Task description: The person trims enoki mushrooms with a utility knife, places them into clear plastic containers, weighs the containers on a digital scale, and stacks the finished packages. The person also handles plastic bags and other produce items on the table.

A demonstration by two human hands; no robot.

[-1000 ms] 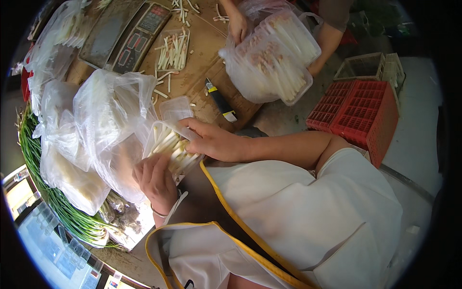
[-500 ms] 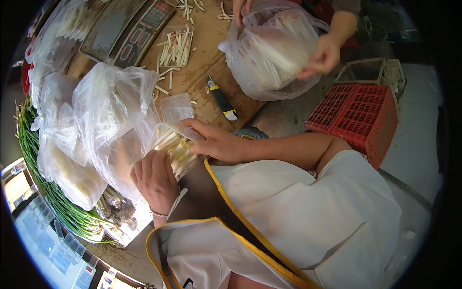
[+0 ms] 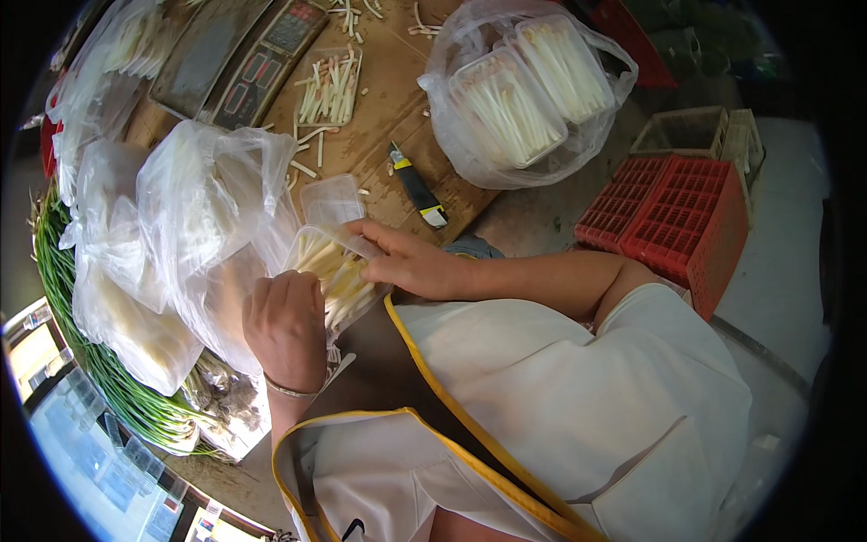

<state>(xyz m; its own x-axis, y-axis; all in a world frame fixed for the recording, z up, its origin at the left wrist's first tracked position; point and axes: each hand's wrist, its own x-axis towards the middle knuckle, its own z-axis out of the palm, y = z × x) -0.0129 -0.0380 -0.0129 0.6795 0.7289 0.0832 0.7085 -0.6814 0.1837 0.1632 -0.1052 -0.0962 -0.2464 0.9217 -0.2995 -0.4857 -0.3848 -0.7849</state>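
Head view: left hand (image 3: 287, 327) curled into a narrow grip on the near end of a clear plastic tray (image 3: 332, 266) filled with pale white stalks (image 3: 339, 280). Right hand (image 3: 411, 262) lies across the tray's far side, fingers flat over its rim, holding it from the right. The tray sits tilted at the near edge of the bench (image 3: 397, 86), right against the person's white apron (image 3: 542, 397).

Left of the tray: bulky clear plastic bags (image 3: 194, 226) of more stalks, touching the left hand, so no room on that side. Beyond them, a bundle of green chives (image 3: 68, 325) curves along the bench's left edge.

Just behind the tray: an empty clear tray (image 3: 332, 199), nearly touching. Beside it, to the right, a yellow-and-black utility knife (image 3: 415, 185) lies on bare wood. That is the only open patch close to the hands.

Far side: another tray of cut stalks (image 3: 330, 86) beside a weighing scale (image 3: 239, 59), loose stalks scattered around. Top right: a clear bag with two filled trays (image 3: 524, 95) overhangs the bench's right edge.

Off the bench, right: red plastic crates (image 3: 677, 226) on the floor, well apart from the hands.
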